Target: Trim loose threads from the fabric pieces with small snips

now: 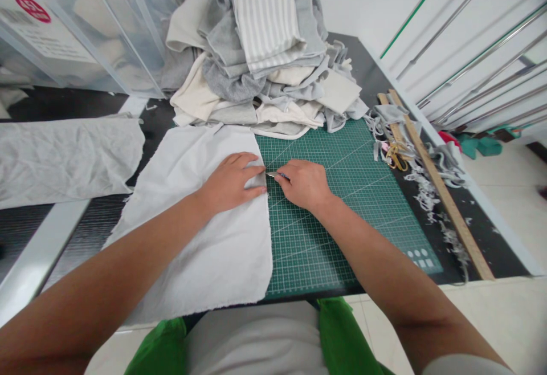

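A white cloth (205,249) is spread over the left part of a green cutting mat (316,238). My left hand (233,184) rests flat on the cloth with its fingers apart, the tips at the cloth's right edge. Just right of that edge, my right hand (303,181) is closed around a small tool with a pointed metal blade (272,174). The blade's tip points left and meets the cloth's edge near my left fingertips. Most of the tool's handle is hidden inside my fingers, so its exact kind is unclear.
A heap of grey, cream and striped fabric (265,27) stands behind the mat. Clear plastic bins (115,27) and a light grey cloth (64,158) are at left. On the right lie gold-handled scissors (397,158), a wooden ruler (448,192) and fabric scraps (423,190).
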A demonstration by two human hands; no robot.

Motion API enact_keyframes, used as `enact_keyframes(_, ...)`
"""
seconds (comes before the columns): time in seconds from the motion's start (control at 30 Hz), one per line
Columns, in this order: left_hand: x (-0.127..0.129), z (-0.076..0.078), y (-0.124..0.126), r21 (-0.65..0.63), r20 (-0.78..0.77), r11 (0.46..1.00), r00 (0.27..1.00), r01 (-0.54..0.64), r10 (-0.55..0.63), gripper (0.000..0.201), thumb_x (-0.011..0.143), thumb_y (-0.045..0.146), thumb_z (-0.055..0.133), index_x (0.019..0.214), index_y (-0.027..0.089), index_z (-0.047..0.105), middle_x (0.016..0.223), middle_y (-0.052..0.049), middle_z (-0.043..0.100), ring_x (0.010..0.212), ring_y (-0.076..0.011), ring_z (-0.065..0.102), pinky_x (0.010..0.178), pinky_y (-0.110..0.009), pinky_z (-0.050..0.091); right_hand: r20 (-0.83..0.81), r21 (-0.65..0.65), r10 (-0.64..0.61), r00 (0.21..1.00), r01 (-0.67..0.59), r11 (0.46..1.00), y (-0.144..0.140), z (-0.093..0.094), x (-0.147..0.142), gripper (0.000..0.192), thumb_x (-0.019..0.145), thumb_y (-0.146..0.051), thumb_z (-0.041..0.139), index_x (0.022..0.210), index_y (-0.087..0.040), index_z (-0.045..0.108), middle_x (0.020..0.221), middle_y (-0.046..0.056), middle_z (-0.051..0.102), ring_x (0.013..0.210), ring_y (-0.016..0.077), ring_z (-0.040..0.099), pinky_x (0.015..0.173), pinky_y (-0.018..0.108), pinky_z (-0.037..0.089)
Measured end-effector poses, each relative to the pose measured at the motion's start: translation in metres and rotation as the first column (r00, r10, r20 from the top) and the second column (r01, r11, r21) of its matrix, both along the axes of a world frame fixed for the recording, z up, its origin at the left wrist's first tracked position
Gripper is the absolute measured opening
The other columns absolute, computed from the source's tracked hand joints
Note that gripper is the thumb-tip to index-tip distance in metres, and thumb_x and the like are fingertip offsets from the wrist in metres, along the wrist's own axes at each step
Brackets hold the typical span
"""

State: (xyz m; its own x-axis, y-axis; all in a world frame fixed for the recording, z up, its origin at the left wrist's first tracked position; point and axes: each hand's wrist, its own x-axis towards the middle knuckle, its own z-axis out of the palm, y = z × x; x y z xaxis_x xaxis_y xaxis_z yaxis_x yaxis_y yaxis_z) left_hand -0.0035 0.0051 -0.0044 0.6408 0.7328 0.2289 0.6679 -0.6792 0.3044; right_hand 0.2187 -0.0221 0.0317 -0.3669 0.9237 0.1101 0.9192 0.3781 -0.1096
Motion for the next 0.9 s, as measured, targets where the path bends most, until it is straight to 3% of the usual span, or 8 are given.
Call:
enact_keyframes(0.13,0.000,0.001,-0.001,0.009,-0.010,1.000,1.000,-0.001,0.001,0.049,0.091,0.051,0.064,0.130,0.022,0.067,0.142,-0.014,0.056,0.134,-0.0311,0.051,0.116,-0.050,0.039,-0.049,0.000,-0.025,0.998,0.025,1.000,0.002,0.000,0.007,0.025,0.096,-0.038,0.056,0.098,-0.024,0.077,0.098,0.004,0.075,0.090,0.0206,0.067,0.074,0.033,0.043)
enact_keyframes(0.3,0.000,0.001,-0.001,0.019,-0.022,1.000,1.000,0.004,-0.004,0.051,0.091,0.051,0.065,0.131,0.019,0.067,0.142,-0.015,0.056,0.134,-0.0314,0.050,0.116,-0.050,0.038,-0.083,0.002,0.039,0.996,-0.038,0.999,0.004,-0.004,0.012,0.024,0.095,-0.039,0.058,0.100,-0.024,0.076,0.099,0.004,0.075,0.091,0.0207,0.066,0.076,0.032,0.043)
enact_keyframes(0.47,0.001,0.001,-0.001,0.017,-0.013,1.000,1.000,0.003,-0.003,0.051,0.090,0.051,0.066,0.130,0.020,0.067,0.141,-0.015,0.056,0.134,-0.0312,0.051,0.116,-0.050,0.039,-0.057,-0.009,0.100,0.993,-0.100,0.995,0.002,-0.006,0.009,0.026,0.095,-0.040,0.058,0.102,-0.024,0.076,0.099,0.004,0.074,0.093,0.0214,0.066,0.074,0.032,0.043)
enact_keyframes(0.9,0.000,0.001,0.001,0.027,-0.011,1.000,1.000,0.016,-0.016,0.052,0.090,0.050,0.067,0.131,0.018,0.067,0.141,-0.016,0.056,0.134,-0.0323,0.051,0.115,-0.050,0.040,-0.051,0.003,0.105,0.993,-0.105,0.994,0.003,-0.006,0.009,0.025,0.094,-0.039,0.059,0.101,-0.023,0.077,0.096,0.003,0.073,0.089,0.0213,0.066,0.073,0.033,0.043)
